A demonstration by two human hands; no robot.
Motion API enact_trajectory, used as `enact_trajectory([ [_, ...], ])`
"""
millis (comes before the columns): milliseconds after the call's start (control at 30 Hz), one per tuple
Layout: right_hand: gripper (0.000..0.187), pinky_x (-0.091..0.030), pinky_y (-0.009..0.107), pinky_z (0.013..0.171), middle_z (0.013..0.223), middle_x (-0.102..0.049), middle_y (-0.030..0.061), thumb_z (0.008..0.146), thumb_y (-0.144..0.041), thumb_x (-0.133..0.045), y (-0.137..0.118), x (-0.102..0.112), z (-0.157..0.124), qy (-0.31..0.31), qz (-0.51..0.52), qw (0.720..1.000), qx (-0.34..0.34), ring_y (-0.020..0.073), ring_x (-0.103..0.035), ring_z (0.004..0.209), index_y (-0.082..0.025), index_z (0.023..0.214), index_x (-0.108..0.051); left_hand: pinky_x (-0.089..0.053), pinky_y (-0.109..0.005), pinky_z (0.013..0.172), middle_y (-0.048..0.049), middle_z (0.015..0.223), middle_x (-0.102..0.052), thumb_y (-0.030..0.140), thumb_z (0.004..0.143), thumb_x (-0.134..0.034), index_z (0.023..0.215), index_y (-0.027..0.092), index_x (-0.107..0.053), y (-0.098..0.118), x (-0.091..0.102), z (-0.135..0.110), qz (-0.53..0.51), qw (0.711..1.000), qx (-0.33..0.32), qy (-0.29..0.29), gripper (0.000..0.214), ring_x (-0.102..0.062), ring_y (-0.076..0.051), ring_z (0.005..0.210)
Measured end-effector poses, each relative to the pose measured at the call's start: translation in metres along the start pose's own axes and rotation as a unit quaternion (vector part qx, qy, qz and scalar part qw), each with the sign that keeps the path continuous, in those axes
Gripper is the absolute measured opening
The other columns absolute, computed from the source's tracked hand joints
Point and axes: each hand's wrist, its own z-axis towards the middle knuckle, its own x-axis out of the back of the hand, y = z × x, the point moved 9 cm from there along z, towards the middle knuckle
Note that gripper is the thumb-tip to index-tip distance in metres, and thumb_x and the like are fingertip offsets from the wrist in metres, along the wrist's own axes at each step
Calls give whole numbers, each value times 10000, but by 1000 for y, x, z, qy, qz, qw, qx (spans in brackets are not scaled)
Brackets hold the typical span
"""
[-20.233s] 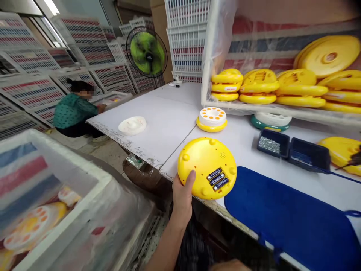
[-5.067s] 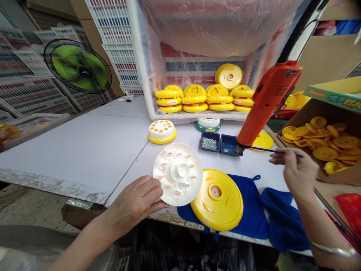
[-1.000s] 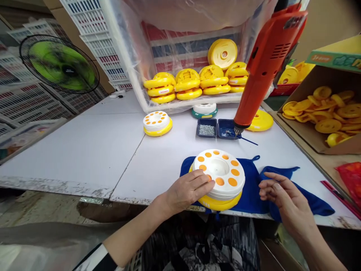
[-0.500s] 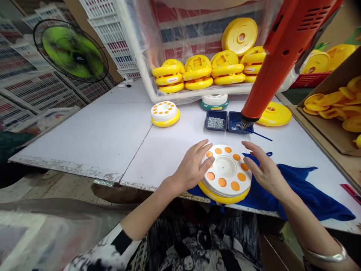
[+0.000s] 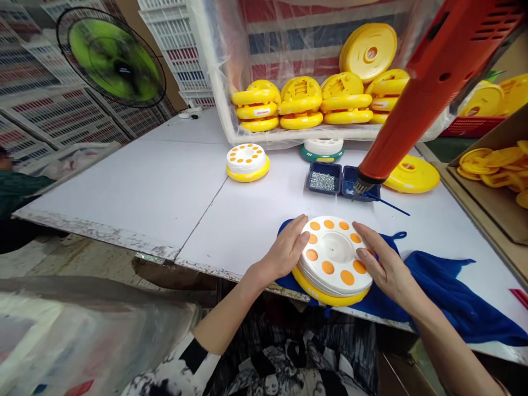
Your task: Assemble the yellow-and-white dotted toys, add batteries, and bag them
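A round toy with a white top, orange dots and a yellow base lies on a blue cloth at the table's near edge. My left hand presses flat against its left side, fingers stretched out. My right hand rests flat on its right side, fingers spread. Neither hand grips anything.
An orange power screwdriver hangs above the table. Below it are a dark tray of screws and a yellow disc. A finished toy stands farther back. A bin holds several yellow shells. A fan stands at left; another person's sleeve shows at far left.
Both hands have settled onto the toy's sides; half a second ago they hovered above it. The camera has moved closer and tilted slightly.
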Motion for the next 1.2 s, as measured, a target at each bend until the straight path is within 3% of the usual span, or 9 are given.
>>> enact_trajectory([
  [200, 608, -248, 581, 1201, 1554, -398, 127, 983, -520, -445, -3, 6, -23, 28, -14, 999, 5, 336, -365, 1434, -241, 1516, -355, -227, -467, 1235, -88, 1490, -519, 541, 922, -579, 1298, 249, -635, -14, -3, 11, -75, 996, 37, 0, 480, -398, -287, 1437],
  [433, 612, -289, 610, 1176, 1563, -388, 97, 980, -480, -478, -6, 11, -35, 26, -49, 998, 15, 345, -366, 1429, -303, 1540, -307, -285, -491, 1197, -135, 1414, -586, 561, 888, -624, 1262, 198, -658, -18, 0, 22, -80, 994, 71, 16, 523, -475, -331, 1372],
  [567, 554, -310, 609, 1160, 1573, -370, 83, 999, -474, -433, -32, 17, -19, 13, -75, 995, 57, 331, -342, 1441, -330, 1525, -336, -301, -473, 1189, -115, 1419, -586, 541, 919, -586, 1286, 220, -651, -15, -2, 17, -84, 994, 71, 10, 493, -486, -313, 1362],
  [700, 523, -361, 593, 1126, 1549, -399, 124, 989, -499, -429, -47, 4, 14, -45, -140, 983, 113, 353, -359, 1417, -244, 1440, -495, -351, -456, 1160, -95, 1334, -651, 509, 916, -605, 1306, 235, -641, -12, -7, 10, -85, 995, 61, 4, 477, -544, -303, 1297],
  [767, 532, -371, 602, 1114, 1515, -442, 154, 990, -508, -403, -39, 1, 26, -47, -159, 980, 110, 369, -395, 1389, -199, 1400, -542, -371, -454, 1144, -97, 1309, -665, 496, 915, -610, 1298, 233, -647, -11, -8, 9, -83, 995, 53, 10, 466, -562, -305, 1270],
  [900, 587, -363, 622, 1115, 1458, -491, 205, 991, -548, -383, -11, 26, 32, 41, -141, 989, 37, 377, -437, 1365, -153, 1403, -522, -387, -447, 1127, -101, 1335, -647, 490, 914, -611, 1284, 242, -657, -10, -8, 8, -85, 995, 49, 10, 448, -562, -314, 1265],
  [1067, 507, -298, 552, 1187, 1483, -467, 126, 1009, -517, -396, -9, 33, 23, 22, -46, 998, 27, 306, -411, 1402, -252, 1435, -474, -379, -445, 1130, -117, 1397, -592, 524, 943, -546, 1364, 230, -590, -14, -11, 5, -80, 994, 72, -3, 516, -538, -321, 1295],
  [1200, 426, -291, 520, 1196, 1571, -347, 45, 1019, -472, -409, -29, 15, 25, -55, -32, 997, 51, 285, -354, 1440, -355, 1421, -489, -374, -459, 1131, -130, 1419, -566, 553, 956, -491, 1406, 182, -540, -13, -13, 4, -53, 996, 70, -11, 586, -524, -346, 1303],
])
